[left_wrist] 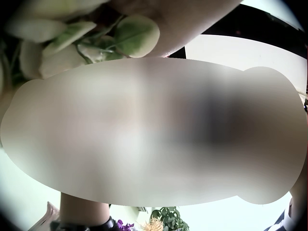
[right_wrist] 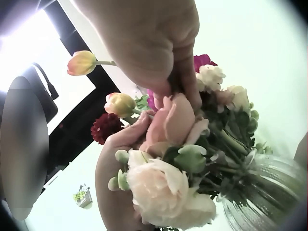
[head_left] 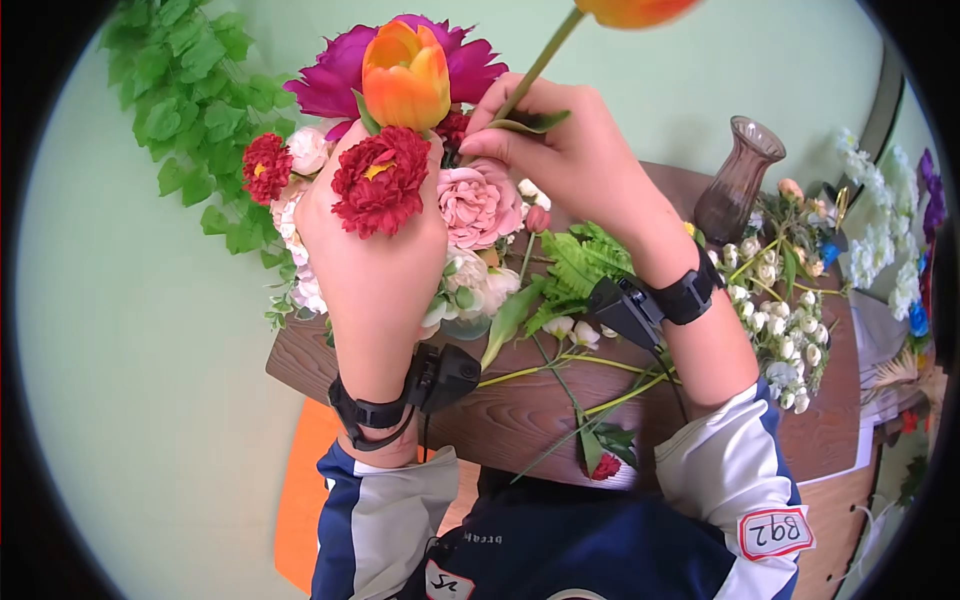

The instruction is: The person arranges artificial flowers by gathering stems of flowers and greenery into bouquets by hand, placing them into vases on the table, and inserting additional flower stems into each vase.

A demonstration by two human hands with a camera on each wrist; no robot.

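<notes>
My right hand point(head_left: 565, 135) pinches the green stem of an orange tulip point(head_left: 640, 8), whose bloom is cut by the top edge of the head view. Its fingertips reach in among the flowers above a pink rose point(head_left: 480, 205). My left hand point(head_left: 335, 190) is at the left of the arrangement, partly behind a red flower point(head_left: 380, 182). In the right wrist view, the left hand's point(right_wrist: 115, 163) fingertips are beside the pink rose point(right_wrist: 171, 120) and a yellow tulip's point(right_wrist: 120, 104) stem; I cannot tell what they hold. A ribbed glass vase point(right_wrist: 264, 192) bears the arrangement.
A brown glass vase point(head_left: 738, 180) stands at the table's back right. White blossoms point(head_left: 775, 320), green fern leaves point(head_left: 585, 270) and cut stems point(head_left: 625, 395) lie on the wooden table point(head_left: 450, 430). Trailing green leaves point(head_left: 190, 100) hang on the wall at left.
</notes>
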